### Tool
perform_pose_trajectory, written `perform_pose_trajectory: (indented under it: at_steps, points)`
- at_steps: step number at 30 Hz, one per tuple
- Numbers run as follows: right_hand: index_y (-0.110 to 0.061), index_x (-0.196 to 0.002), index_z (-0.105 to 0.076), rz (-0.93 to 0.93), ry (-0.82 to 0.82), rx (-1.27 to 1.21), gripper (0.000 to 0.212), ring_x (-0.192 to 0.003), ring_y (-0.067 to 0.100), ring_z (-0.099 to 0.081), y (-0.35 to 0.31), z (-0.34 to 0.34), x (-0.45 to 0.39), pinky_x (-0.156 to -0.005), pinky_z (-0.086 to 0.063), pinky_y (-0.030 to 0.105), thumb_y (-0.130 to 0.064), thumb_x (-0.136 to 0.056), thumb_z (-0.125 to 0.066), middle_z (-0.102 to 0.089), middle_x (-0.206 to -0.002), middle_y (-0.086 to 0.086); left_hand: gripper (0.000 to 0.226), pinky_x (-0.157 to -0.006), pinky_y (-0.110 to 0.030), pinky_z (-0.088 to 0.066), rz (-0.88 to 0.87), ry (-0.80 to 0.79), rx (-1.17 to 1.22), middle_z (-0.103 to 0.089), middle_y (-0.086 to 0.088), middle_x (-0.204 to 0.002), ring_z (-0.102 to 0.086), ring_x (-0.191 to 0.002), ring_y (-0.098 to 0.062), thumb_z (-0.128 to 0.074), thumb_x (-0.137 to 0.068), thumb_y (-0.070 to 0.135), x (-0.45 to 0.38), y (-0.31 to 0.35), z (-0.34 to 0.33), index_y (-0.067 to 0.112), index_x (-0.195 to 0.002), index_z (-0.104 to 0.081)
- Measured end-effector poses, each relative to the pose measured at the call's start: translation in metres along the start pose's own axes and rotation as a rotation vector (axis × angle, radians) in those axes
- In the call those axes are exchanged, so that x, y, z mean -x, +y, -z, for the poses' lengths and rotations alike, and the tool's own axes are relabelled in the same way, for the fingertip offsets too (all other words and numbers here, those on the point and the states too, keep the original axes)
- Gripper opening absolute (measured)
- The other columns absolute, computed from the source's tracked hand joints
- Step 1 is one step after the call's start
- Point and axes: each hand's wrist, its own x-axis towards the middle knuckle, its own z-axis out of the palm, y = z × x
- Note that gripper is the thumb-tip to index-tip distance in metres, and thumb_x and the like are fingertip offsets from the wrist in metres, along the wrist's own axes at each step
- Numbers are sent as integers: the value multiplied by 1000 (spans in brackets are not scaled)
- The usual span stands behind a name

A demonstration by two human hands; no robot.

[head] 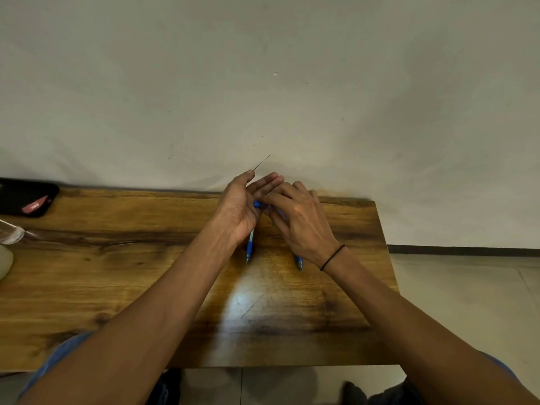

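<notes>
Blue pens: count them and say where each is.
2. The left pen shows below the left hand, the right pen beneath the right hand; the hands may hide more.

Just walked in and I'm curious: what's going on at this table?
A person works with both hands over a wooden table. The left hand seems to pinch a thin rod that sticks up past its fingertips. The right hand reaches a small blue part between them. A blue pen and a second pen lie beneath.
</notes>
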Motion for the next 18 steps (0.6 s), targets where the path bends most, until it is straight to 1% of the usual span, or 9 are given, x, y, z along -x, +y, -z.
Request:
perform_pose_trajectory:
  at_steps: [2,6,10,11,12,14,15,16,18]
  points:
    - [-20,-124,-72,-8,4,-15,24,-99,26,-56,-1,-1,0,-75,-47,47,-22,-102,-62,-67,-115,5,47,-77,-30,-65,8,-7,-13,-72,-22,-132,-74,-114,-27,-43,-113,27,0,0,0,-5,-146,-52]
    - [-22,-124,-72,-40,2,-40,24,-99,25,-57,-1,-2,-1,-76,-48,49,-24,-102,-63,-68,-115,3,48,-94,-33,-59,12,-6,-58,-72,-21,-132,-74,-116,-26,-43,-113,29,-1,0,1,-5,-145,-55]
    - [-22,-123,-73,-48,18,-50,23,-98,23,-58,-3,-2,0,-76,-48,48,-23,-101,-64,-68,-116,1,49,-88,-33,-60,1,-9,-73,-72,-20,-134,-73,-116,-26,-44,-112,29,-3,1,3,-2,-148,-52]
    - [-22,-122,-73,-52,20,-59,23,-97,22,-57,-3,-2,0,-76,-48,48,-23,-101,-64,-68,-115,1,49,-91,-34,-60,1,-12,-66,-72,-20,-134,-73,-117,-26,-44,-111,29,-3,1,3,-1,-149,-51]
    - [-22,-121,-73,-61,23,-75,22,-97,21,-57,-3,-2,-1,-76,-48,48,-23,-101,-64,-68,-114,0,49,-97,-36,-59,1,-17,-56,-71,-20,-134,-73,-119,-26,-45,-111,29,-4,1,4,-2,-149,-51]
    - [-21,-119,-73,-93,30,-128,21,-97,19,-57,-3,-4,-1,-77,-50,48,-23,-100,-65,-68,-111,-1,50,-112,-40,-51,5,-24,-36,-71,-21,-135,-69,-126,-28,-45,-111,29,-6,0,6,-3,-149,-51]
    - [-21,-118,-73,-112,36,-162,20,-95,18,-57,-3,-5,-2,-78,-51,48,-23,-99,-66,-68,-109,-1,50,-114,-40,-49,6,-26,-26,-70,-22,-135,-68,-128,-29,-45,-111,28,-6,0,7,-4,-148,-51]
    - [-20,-117,-73,-132,45,-201,20,-94,17,-57,-2,-5,-2,-78,-52,47,-22,-98,-68,-67,-105,-1,50,-110,-38,-51,4,-30,-17,-70,-23,-135,-68,-127,-29,-45,-111,28,-6,0,6,-5,-148,-50]
    - [-18,-115,-74,-172,76,-307,19,-89,17,-58,-1,-6,-3,-77,-53,43,-19,-97,-71,-67,-101,0,51,-91,-35,-59,-14,-23,-4,-68,-24,-138,-70,-119,-30,-45,-111,27,-7,1,6,-5,-150,-48]
